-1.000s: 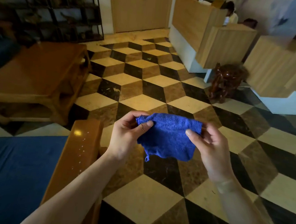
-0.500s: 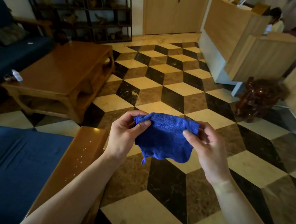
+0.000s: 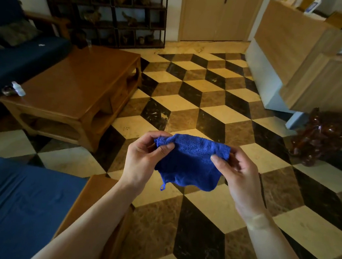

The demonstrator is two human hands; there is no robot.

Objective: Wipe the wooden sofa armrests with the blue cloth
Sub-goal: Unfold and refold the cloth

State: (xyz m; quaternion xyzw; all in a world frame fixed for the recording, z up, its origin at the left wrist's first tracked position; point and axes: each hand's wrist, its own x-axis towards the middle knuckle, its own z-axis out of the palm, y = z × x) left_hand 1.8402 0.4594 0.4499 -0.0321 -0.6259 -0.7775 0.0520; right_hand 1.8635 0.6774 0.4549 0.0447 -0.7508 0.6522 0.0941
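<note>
Main risk I saw: blue cloth (image 3: 190,162) was only pinched at its top corners, so a loose thumb w/ any shake could've dropped it on the floor (image 3: 209,116); also it hung bunched, so it might smear rather than wipe. Left hand (image 3: 144,158) and right hand (image 3: 239,173) each pinched a corner, fingers curled, cloth in mid-air, just right of the wooden armrest (image 3: 96,201), not touching.

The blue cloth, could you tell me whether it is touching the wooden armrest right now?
No, both hands hold the blue cloth up over the floor, apart from the wooden armrest.
</note>
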